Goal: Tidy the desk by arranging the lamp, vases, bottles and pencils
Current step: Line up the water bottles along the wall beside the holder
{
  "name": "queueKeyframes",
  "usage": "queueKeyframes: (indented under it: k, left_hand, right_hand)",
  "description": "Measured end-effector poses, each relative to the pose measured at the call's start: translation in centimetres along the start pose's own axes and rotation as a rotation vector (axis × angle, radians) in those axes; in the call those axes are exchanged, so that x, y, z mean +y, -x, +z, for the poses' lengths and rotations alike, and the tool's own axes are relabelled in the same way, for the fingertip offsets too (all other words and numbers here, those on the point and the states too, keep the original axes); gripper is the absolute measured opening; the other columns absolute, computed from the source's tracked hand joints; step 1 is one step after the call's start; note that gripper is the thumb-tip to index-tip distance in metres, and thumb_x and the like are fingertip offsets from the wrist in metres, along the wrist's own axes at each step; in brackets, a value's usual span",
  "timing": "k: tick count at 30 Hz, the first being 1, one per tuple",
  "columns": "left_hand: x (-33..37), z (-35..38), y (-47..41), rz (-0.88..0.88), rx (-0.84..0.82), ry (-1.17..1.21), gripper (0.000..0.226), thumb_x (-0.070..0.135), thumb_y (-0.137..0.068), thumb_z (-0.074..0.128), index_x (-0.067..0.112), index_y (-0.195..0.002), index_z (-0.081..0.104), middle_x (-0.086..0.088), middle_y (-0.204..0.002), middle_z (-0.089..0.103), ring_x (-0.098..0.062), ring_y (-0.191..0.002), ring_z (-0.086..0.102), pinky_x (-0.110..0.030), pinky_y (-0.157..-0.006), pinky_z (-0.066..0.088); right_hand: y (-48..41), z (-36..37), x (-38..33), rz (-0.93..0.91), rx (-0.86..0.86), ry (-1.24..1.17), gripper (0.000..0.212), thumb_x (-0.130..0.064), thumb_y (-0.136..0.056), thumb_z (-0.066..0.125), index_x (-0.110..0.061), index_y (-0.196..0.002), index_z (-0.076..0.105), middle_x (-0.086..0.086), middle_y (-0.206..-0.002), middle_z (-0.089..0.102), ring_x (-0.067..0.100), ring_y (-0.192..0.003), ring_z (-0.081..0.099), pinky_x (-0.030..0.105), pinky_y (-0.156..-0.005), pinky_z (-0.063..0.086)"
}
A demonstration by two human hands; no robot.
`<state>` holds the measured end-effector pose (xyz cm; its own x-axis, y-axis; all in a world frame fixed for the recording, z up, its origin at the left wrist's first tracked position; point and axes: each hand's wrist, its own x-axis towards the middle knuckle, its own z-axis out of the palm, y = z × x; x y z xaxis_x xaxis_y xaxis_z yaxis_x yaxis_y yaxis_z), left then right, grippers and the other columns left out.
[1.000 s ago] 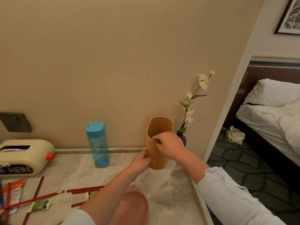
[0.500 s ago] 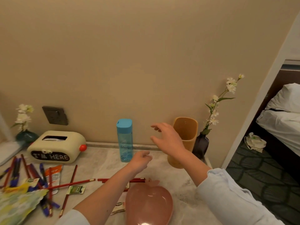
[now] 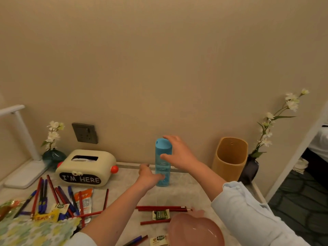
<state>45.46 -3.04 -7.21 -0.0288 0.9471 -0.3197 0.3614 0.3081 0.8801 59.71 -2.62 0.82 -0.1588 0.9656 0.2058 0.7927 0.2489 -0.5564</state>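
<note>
- Hands of one person were both at a blue water bottle (image 3: 163, 166), which stood upright on the marble desk (image 3: 186, 194) near the back wall.
- The right hand (image 3: 179, 153) was spread wide about the bottle's cap, one finger over the top and the thumb in front. It had not closed on the bottle.
- The left hand (image 3: 149, 176) was low by the bottle's lower body, with its fingers loosely extended. Whether they touched the bottle could not be told.
- The step in hand looked like taking hold of the bottle to move it. The bottle appeared tall, slim and smooth, so a grip round the body just below the cap seemed safest, with the left hand steadying the base. Lifting it upright looked better than sliding it.
- To the right stood a yellow pencil holder (image 3: 230, 157), with a dark vase (image 3: 250, 170) of white flowers just beside it. A bottle carried that way risked brushing the stems.
- To the left were a cream tissue box (image 3: 85, 167), a teal vase (image 3: 53, 157) and a white lamp (image 3: 23, 135).
- Red pencils (image 3: 161, 208) lay loose near the front, by a pink dish (image 3: 195, 231).
</note>
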Motion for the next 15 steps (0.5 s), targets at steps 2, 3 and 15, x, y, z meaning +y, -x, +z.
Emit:
queueKeyframes:
  k: [2, 3, 15]
  left_hand:
    - [-0.1, 0.0, -0.8, 0.032, -0.022, 0.016, 0.096, 0.018, -0.076, 0.078, 0.012, -0.147, 0.013, -0.013, -0.150, 0.026, -0.027, -0.131, 0.039, -0.031, -0.093, 0.039]
    - [-0.1, 0.2, -1.1, 0.057, -0.042, 0.020, 0.099, 0.017, -0.075, 0.079, 0.013, -0.148, 0.012, -0.012, -0.150, 0.026, -0.027, -0.132, 0.039, -0.033, -0.096, 0.040]
    - [0.4, 4.3, -1.6, 0.233, -0.140, 0.079, 0.071, 0.018, -0.073, 0.080, 0.021, -0.132, 0.040, 0.008, -0.111, 0.054, -0.015, -0.104, 0.057, -0.036, -0.090, 0.048]
  right_hand:
    - [-0.5, 0.1, 0.2, 0.016, -0.010, 0.012, 0.071, -0.030, -0.081, 0.069, -0.024, -0.144, 0.037, -0.001, -0.143, 0.041, 0.018, -0.126, 0.044, 0.038, -0.102, 0.043]
    - [-0.6, 0.1, 0.4, 0.023, -0.014, 0.013, 0.070, -0.029, -0.080, 0.069, -0.024, -0.144, 0.038, -0.002, -0.142, 0.042, 0.018, -0.125, 0.046, 0.038, -0.101, 0.044]
    - [0.4, -2.9, 3.3, 0.081, -0.019, 0.088, 0.058, -0.036, -0.077, 0.072, -0.032, -0.130, 0.049, -0.006, -0.133, 0.052, 0.013, -0.109, 0.056, 0.040, -0.094, 0.050]
